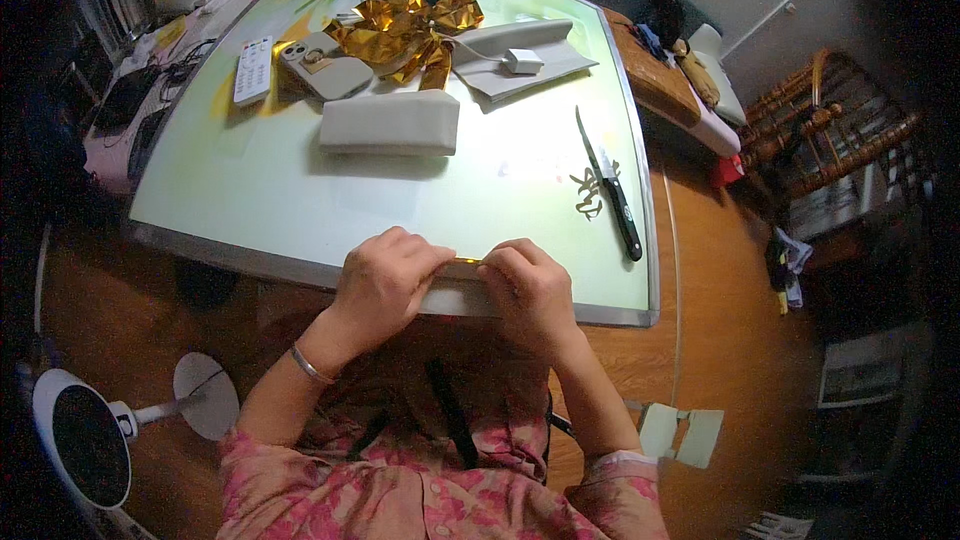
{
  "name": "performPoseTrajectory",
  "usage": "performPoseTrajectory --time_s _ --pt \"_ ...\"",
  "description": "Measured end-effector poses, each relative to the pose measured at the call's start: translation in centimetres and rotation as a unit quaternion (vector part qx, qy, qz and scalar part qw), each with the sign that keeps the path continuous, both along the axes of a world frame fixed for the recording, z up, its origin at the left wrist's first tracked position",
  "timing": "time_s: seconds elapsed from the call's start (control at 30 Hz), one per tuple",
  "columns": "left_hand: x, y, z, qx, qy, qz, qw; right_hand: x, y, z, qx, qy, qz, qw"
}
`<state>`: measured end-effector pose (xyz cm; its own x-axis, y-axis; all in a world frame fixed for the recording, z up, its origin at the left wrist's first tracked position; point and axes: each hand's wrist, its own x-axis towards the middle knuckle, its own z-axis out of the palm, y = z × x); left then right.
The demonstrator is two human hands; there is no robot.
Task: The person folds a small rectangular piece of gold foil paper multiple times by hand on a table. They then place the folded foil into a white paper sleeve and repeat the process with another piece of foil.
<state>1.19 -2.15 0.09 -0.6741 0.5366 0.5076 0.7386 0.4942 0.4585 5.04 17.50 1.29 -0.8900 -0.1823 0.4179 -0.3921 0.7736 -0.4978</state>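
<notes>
At the table's near edge, my left hand (pixel 386 277) and my right hand (pixel 529 281) pinch the two ends of a thin strip with a shiny gold face (pixel 469 261). The rest of the strip is hidden by my fingers. Beyond them lies a grey-white folded case (pixel 390 124), with crumpled gold foil (pixel 409 37) behind it. A phone with a ring holder (pixel 330 71) rests left of the foil. To the right, a knife with a black handle (pixel 622 217) lies on the table, its blade pointing away.
On the table (pixel 247 195) there are also a white remote control (pixel 253 71) and a white charger plug (pixel 523 61) on an opened grey sheet (pixel 517 82). A wooden chair (pixel 825 120) stands at right. A round white-framed mirror (pixel 90 442) is at lower left.
</notes>
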Motion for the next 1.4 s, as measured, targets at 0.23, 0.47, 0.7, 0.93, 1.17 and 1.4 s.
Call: performPoseTrajectory --time_s 0.23,0.47,0.7,0.93,1.17,1.4 --pt "0.1 1.2 0.0 0.002 0.072 0.073 0.995 -0.5 -0.5 -0.2 -0.001 0.0 -0.043 0.999" --pt "3.5 2.1 -1.1 -0.043 0.106 0.037 0.993 -0.8 -0.5 -0.9 -0.036 -0.003 -0.062 0.997" --pt "3.7 2.4 -2.7 -0.027 0.069 0.024 0.997 -0.9 -0.6 -1.1 -0.013 -0.006 -0.07 0.997" --pt "3.6 2.4 -3.1 -0.019 0.071 0.031 0.997 -0.9 -0.7 -1.0 0.001 -0.013 -0.069 0.998" --pt "4.0 2.5 -3.6 -0.034 0.068 0.045 0.996 -0.9 -0.7 -1.0 0.006 0.0 -0.054 0.999" --pt "4.3 2.6 -4.0 -0.038 0.071 0.062 0.995 -0.9 -0.6 -1.2 -0.009 -0.016 -0.062 0.998"
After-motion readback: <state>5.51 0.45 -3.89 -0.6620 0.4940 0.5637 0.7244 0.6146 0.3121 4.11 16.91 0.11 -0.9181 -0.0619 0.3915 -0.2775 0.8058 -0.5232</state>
